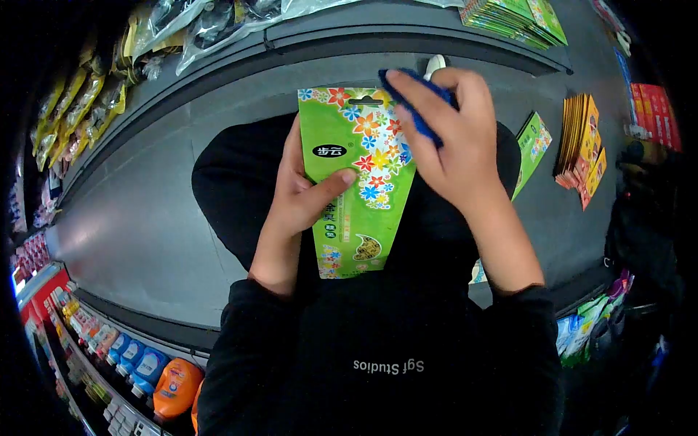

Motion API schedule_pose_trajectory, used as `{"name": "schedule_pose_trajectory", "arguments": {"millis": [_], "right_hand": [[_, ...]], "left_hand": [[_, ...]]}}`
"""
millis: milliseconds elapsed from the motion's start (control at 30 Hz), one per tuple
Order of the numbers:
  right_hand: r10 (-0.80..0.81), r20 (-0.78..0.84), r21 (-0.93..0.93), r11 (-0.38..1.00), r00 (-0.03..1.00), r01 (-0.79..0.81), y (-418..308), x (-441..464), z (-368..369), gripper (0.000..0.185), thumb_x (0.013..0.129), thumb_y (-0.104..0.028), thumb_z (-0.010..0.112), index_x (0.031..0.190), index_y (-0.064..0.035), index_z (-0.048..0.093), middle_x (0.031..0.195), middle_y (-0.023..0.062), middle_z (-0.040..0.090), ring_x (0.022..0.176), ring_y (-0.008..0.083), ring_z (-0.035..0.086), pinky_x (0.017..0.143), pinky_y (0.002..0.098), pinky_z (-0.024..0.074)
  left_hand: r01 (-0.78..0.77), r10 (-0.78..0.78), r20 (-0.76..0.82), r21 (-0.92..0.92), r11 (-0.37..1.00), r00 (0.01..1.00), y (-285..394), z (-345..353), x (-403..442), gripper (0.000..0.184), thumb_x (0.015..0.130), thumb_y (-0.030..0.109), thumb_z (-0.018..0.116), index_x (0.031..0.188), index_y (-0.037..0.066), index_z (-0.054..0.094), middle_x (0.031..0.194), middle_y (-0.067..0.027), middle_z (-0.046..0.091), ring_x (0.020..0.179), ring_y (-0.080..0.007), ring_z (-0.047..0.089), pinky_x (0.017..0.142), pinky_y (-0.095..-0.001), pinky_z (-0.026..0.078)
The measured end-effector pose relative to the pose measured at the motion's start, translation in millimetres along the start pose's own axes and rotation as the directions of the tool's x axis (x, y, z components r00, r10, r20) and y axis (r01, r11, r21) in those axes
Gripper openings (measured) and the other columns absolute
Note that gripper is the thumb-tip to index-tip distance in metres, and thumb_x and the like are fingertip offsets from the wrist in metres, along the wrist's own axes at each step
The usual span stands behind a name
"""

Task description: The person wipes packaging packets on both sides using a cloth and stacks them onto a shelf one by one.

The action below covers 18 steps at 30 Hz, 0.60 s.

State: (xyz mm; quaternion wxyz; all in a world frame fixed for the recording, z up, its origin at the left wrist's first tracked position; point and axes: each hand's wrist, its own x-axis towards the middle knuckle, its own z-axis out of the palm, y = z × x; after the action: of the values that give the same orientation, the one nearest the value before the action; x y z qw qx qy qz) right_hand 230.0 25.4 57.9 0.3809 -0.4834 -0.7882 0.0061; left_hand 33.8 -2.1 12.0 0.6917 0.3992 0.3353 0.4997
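Observation:
My left hand (309, 190) grips a flat green insole packet (356, 251) along its left side, the thumb lying across the printed front. Bright flowers and a hang slot mark the packet's upper part, which points away from me. A dark blue cloth (418, 109) is bunched under the fingers of my right hand (462, 134). Cloth and fingers are at the packet's upper right edge; whether they press on it cannot be told. The packet is held over my lap.
More green packets (533, 149) and a stack of orange packets (579, 142) are on the floor at right. Another green stack (512, 20) sits on the low shelf (342, 43) ahead. Bottles (149, 367) line a shelf at lower left. Bagged goods (80, 109) hang at upper left.

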Motion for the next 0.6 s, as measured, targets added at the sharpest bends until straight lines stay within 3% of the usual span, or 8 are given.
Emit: {"name": "schedule_pose_trajectory", "arguments": {"millis": [200,367,433,600], "right_hand": [[-0.081,0.044,0.007,0.997,0.996,0.08,-12,15,9,0.035,0.068,-0.012,0.069,0.104,-0.0129,0.068,0.092,0.0098,0.053,0.081,0.0288,0.051,0.069,0.0377,0.0426],[-0.121,0.061,0.026,0.992,0.991,0.12,-2,20,6,0.035,0.068,-0.007,0.066,0.103,-0.0124,0.069,0.098,0.0111,0.055,0.087,0.0289,0.052,0.074,0.0371,0.0431],[-0.076,0.035,-0.043,0.996,0.996,0.077,14,12,0,0.029,0.066,-0.012,0.066,0.095,-0.0104,0.069,0.093,0.0095,0.057,0.087,0.0301,0.053,0.076,0.0386,0.0449],[0.107,0.04,0.027,0.994,0.993,-0.108,27,-2,-12,0.025,0.074,-0.008,0.063,0.099,-0.0069,0.069,0.092,0.0125,0.057,0.085,0.0299,0.055,0.076,0.0358,0.045]], "left_hand": [[0.055,-0.055,-0.011,0.049,0.997,0.998,-1,5,-2,0.081,0.076,-0.005,0.066,0.143,-0.001,0.021,0.128,-0.0129,0.05,0.116,-0.0204,0.052,0.098,-0.0344,0.042],[-0.025,0.024,0.006,0.075,0.997,1.0,-3,-1,-2,0.082,0.076,-0.004,0.067,0.144,-0.001,0.02,0.128,-0.0133,0.05,0.118,-0.0203,0.051,0.098,-0.0338,0.041],[-0.013,0.013,-0.007,0.047,0.999,1.0,1,-5,-3,0.083,0.076,-0.004,0.068,0.144,-0.001,0.02,0.128,-0.0133,0.05,0.117,-0.0201,0.051,0.098,-0.0336,0.041],[-0.015,0.015,-0.011,0.035,0.999,1.0,-2,-5,-3,0.082,0.076,-0.002,0.068,0.144,0.0,0.021,0.128,-0.0132,0.05,0.115,-0.0198,0.053,0.096,-0.0336,0.043]]}}
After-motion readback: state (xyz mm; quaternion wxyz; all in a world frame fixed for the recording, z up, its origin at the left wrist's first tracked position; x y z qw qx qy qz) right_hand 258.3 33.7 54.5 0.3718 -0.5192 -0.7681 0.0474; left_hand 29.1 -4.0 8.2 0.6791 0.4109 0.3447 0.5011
